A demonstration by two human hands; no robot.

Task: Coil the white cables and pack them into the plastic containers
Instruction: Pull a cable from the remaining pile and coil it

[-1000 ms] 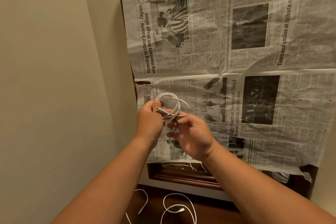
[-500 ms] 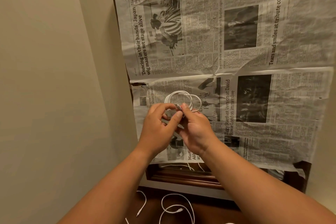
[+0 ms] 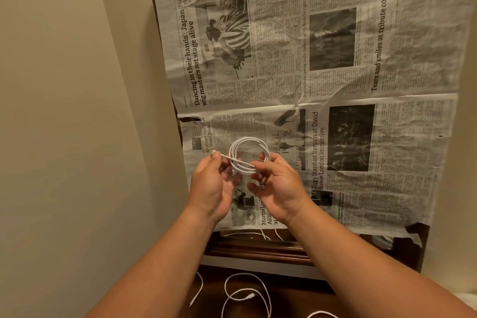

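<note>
Two bare hands holding a coiled white cable [image 3: 249,156] above a newspaper-covered table [image 3: 361,59].

Left hand [image 3: 210,187] pinching the cable's loose end between thumb and fingertips; right hand [image 3: 277,188] gripping the coil's lower right edge, remaining fingers loosely spread. More loose cables [image 3: 245,294] lying below on dark wood, partly cut off at the bottom edge. No plastic containers in view; something pale at the table's lower right corner, possibly plastic, too hidden to tell.
</note>
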